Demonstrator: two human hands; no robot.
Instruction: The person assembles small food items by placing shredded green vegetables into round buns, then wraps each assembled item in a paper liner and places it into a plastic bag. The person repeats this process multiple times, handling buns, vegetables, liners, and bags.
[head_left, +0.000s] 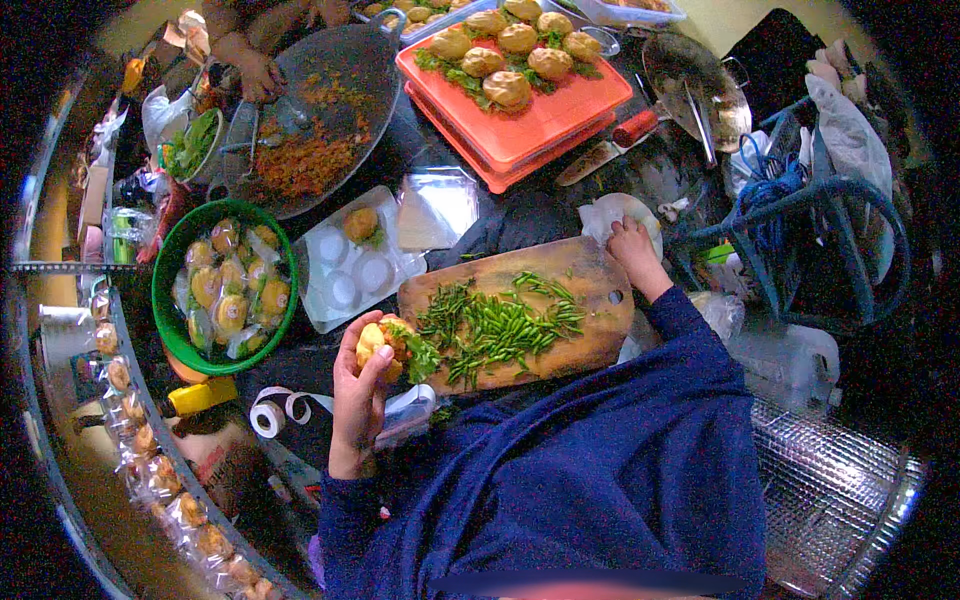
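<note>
My left hand (362, 385) is wrapped round a golden filled bun (370, 345), with orange filling and green lettuce showing at its right side. It is held just left of a wooden cutting board (610, 345) that carries chopped green chillies (515, 325). Beyond the board's upper right corner, my right hand (637, 255) has its fingers bent down onto white plastic wrappers (600, 218). The fingertips look pinched on the plastic, though its edges are hard to make out. Behind the bun, a white tray (325, 305) holds one filled bun (361, 224) and several round paper pieces.
A green basket (290, 310) of wrapped buns stands at left. Another person's hand (262, 78) is at a large wok (375, 130) of orange filling. Buns top a stack of orange containers (500, 150). A knife (590, 160) and a blue rack (850, 190) are at right.
</note>
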